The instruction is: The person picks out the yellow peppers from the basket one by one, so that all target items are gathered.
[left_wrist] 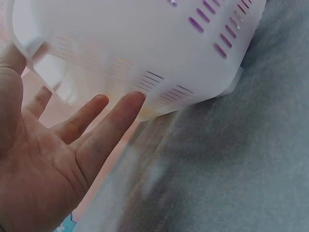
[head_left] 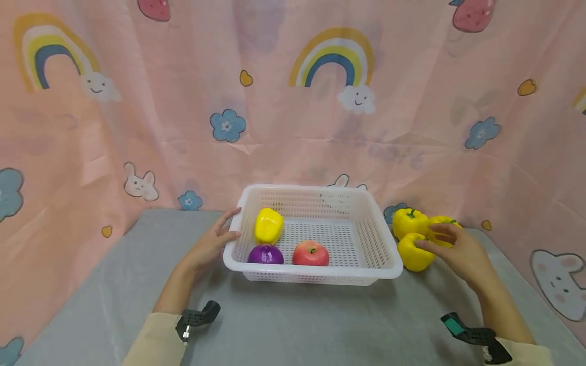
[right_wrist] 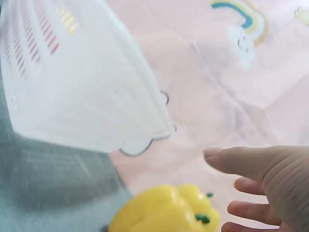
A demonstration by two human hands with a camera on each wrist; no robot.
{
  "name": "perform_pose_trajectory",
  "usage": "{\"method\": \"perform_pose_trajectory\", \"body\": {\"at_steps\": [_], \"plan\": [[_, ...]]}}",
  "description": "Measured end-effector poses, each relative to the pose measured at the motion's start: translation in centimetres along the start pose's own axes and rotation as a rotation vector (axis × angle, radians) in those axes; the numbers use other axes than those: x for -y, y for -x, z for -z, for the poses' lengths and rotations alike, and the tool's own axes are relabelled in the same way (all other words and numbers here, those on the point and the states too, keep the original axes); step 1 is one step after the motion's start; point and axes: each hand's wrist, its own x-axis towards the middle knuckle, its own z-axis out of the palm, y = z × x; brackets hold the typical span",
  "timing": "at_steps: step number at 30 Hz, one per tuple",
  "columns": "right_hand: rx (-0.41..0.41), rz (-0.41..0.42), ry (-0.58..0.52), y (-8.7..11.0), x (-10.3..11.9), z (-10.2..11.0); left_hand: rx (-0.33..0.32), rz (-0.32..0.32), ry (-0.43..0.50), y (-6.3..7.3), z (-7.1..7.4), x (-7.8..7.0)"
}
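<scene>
A white plastic basket (head_left: 320,272) stands on the table. Inside it lie a yellow bell pepper (head_left: 268,225), a purple onion-like vegetable (head_left: 266,254) and a red apple (head_left: 311,253). My left hand (head_left: 211,244) is at the basket's left side; in the left wrist view its extended fingers (left_wrist: 113,121) lie against or close to the outer wall. To the right of the basket sit three more yellow peppers: a back one (head_left: 409,223), a front one (head_left: 415,252) and one partly hidden (head_left: 443,221) by my right hand (head_left: 462,254). That hand is over them, thumb extended, holding nothing visible.
A grey cloth (head_left: 293,325) covers the table. Behind it hangs a pink curtain (head_left: 274,162) with rainbows, rabbits and flowers, close to the basket's back edge. Each wrist wears a dark strap (head_left: 197,316).
</scene>
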Motion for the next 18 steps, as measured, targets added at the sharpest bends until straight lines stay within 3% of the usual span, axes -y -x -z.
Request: {"method": "perform_pose_trajectory", "body": {"at_steps": [8,18], "plan": [[-0.074,0.144,-0.059,1.6,4.1,-0.6,0.023,-0.005,0.011,0.1,-0.3,0.3],[-0.013,0.326,-0.167,2.4,10.3,-2.0,-0.007,0.006,0.018,-0.2,-0.5,0.0]]}}
